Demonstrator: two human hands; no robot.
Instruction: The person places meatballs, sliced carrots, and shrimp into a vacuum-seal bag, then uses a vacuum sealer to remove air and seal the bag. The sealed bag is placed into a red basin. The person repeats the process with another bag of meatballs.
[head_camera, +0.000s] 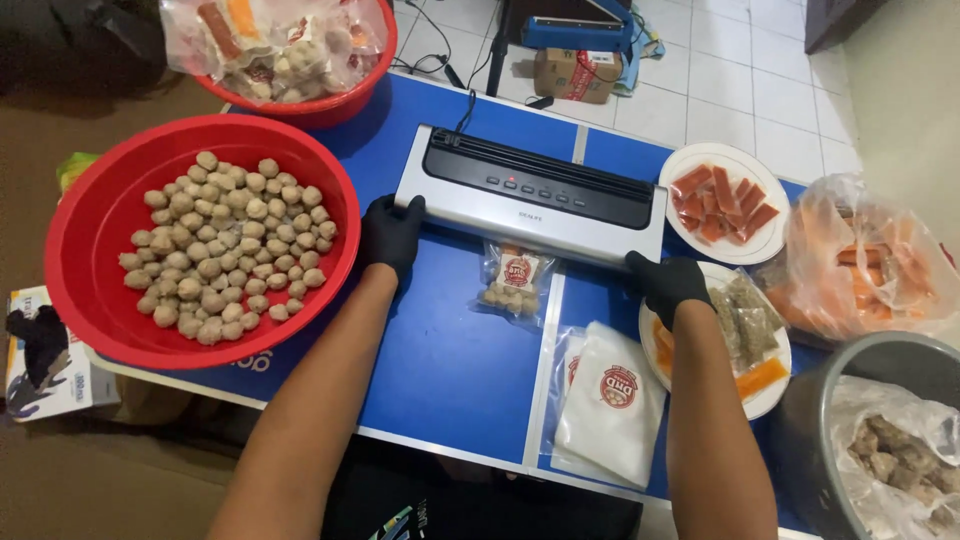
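Both ends of the vacuum sealer (530, 195) are pressed by the closed left hand (390, 235) and right hand (668, 285), with a filled pouch (513, 280) lying between their fingers.

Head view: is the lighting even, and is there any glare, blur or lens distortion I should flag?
Head view: lighting even and soft, faint shadows beside the left hand and right hand on the vacuum sealer; mild glare on the plastic bag of orange sticks; focus sharp across the blue table; wide-angle bowing stretches the red basin near the edge.
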